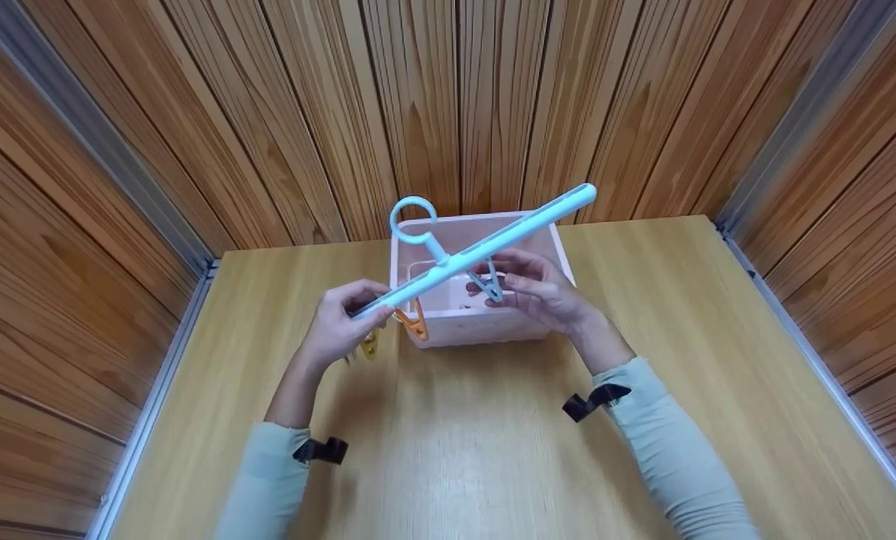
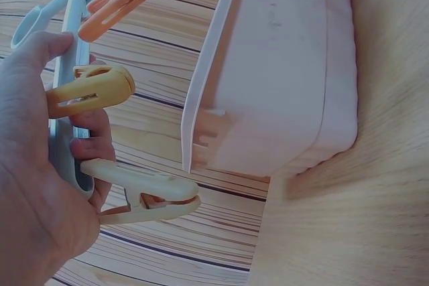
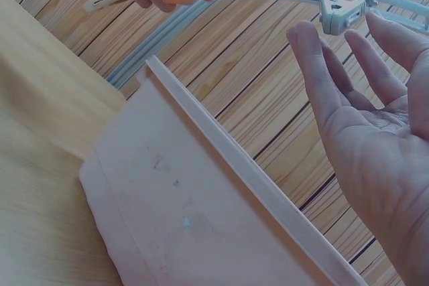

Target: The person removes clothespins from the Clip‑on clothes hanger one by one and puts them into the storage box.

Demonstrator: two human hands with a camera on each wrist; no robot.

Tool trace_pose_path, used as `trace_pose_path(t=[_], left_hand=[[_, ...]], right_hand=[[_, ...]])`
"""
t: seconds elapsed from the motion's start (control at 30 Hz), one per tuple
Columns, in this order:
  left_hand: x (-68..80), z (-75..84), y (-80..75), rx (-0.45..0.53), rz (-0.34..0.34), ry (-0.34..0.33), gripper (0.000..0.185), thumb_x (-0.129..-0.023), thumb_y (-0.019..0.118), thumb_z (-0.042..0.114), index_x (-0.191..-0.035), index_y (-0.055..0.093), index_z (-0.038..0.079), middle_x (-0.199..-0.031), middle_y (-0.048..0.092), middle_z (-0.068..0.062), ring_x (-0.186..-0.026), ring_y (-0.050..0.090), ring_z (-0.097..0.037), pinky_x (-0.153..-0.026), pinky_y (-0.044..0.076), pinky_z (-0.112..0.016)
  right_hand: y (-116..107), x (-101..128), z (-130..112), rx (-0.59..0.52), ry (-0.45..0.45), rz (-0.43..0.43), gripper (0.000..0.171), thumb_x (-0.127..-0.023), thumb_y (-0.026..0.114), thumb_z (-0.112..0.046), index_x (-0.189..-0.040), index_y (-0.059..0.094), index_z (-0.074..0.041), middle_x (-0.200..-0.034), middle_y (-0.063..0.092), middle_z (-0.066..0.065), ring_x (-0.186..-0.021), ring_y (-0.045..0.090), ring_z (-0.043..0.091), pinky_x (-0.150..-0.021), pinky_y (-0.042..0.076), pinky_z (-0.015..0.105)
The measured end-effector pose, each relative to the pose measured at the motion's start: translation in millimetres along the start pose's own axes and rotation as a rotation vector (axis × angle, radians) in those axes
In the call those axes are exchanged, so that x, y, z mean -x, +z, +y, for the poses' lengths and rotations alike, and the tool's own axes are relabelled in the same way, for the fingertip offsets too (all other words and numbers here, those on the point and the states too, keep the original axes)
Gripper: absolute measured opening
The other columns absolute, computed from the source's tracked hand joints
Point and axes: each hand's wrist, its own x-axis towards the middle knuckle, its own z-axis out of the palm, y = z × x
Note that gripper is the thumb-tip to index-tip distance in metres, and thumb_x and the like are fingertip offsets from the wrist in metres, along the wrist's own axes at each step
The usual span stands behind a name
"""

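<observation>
- Table [image 1: 455, 450]: pale wood-grain laminate, smooth with a slight sheen, edged by grey metal rails [image 1: 159, 390]; the two forearms are clad in light green sleeves [image 1: 665, 442] with black straps at the wrists.
- Left hand [image 1: 339, 326]: fingers and thumb are curled round the lower end of the hanger bar [image 1: 477, 251], a slim light-blue plastic rod held slanting above the table.
- Clips: a yellow peg [image 2: 90, 90], a cream peg [image 2: 144, 192] and an orange peg [image 2: 117, 6] are seen hanging from the bar near the left hand; smooth moulded plastic with slotted bodies.
- Right hand [image 1: 541, 289]: fingers are straight and relaxed, spread just beside a grey-blue peg [image 1: 486, 283]; contact cannot be told.
- Bin [image 1: 549, 244]: pale pink rectangular plastic tub with a flat rim, set on the table under the bar.
- Ring hook [image 1: 413, 220]: round, light blue, at mid-bar.
- Walls [image 1: 418, 97]: vertical brown wood-look panelling.
- Writing: none legible.
</observation>
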Motion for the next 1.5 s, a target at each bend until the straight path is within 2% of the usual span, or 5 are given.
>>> trace_pose_path(t=[0.4, 0.9, 1.17, 1.4, 1.5], left_hand=[[1.2, 1.6, 1.0, -0.018, -0.007, -0.043, 0.022, -0.105, 0.078, 0.011, -0.124, 0.08, 0.0, -0.095, 0.078, -0.012, -0.079, 0.07, -0.013, -0.072, 0.056, -0.024], [1.1, 2.1, 1.4, -0.053, -0.041, -0.054, 0.022, -0.106, 0.078, 0.013, -0.125, 0.08, 0.003, -0.093, 0.077, -0.012, -0.081, 0.069, -0.015, -0.071, 0.055, -0.023], [2.8, 5.5, -0.9, -0.129, 0.001, -0.044, 0.022, -0.104, 0.081, 0.016, -0.124, 0.082, 0.006, -0.094, 0.079, -0.015, -0.079, 0.067, -0.016, -0.071, 0.053, -0.024], [5.4, 9.8, -2.4, -0.308, 0.069, 0.066, 0.022, -0.1, 0.086, 0.017, -0.119, 0.084, 0.006, -0.087, 0.079, -0.011, -0.071, 0.061, -0.016, -0.066, 0.048, -0.022], [5.8, 9.4, -1.0, -0.328, 0.078, 0.085, 0.022, -0.101, 0.086, 0.018, -0.119, 0.084, 0.007, -0.087, 0.079, -0.011, -0.07, 0.06, -0.015, -0.065, 0.047, -0.021]], right_hand=[[5, -1, 3, -0.038, 0.005, -0.026, 0.044, -0.116, 0.053, 0.001, -0.148, 0.074, -0.02, -0.138, 0.081, 0.006, -0.117, 0.084, 0.02, -0.096, 0.068, 0.03], [0, 4, 6, 0.032, -0.022, -0.003, 0.042, -0.115, 0.051, 0.005, -0.142, 0.075, -0.016, -0.13, 0.083, 0.003, -0.109, 0.085, 0.016, -0.096, 0.068, 0.028], [1, 4, -1, 0.143, 0.07, 0.084, 0.036, -0.114, 0.055, 0.004, -0.136, 0.075, -0.015, -0.124, 0.082, 0.003, -0.103, 0.084, 0.016, -0.094, 0.069, 0.031], [7, 5, -5, 0.223, 0.18, 0.266, 0.029, -0.111, 0.062, 0.005, -0.132, 0.072, -0.012, -0.12, 0.076, 0.003, -0.101, 0.085, 0.017, -0.092, 0.069, 0.03], [9, 4, -5, 0.271, 0.198, 0.322, 0.028, -0.111, 0.062, 0.005, -0.135, 0.07, -0.006, -0.118, 0.075, 0.003, -0.1, 0.085, 0.016, -0.092, 0.069, 0.03]])
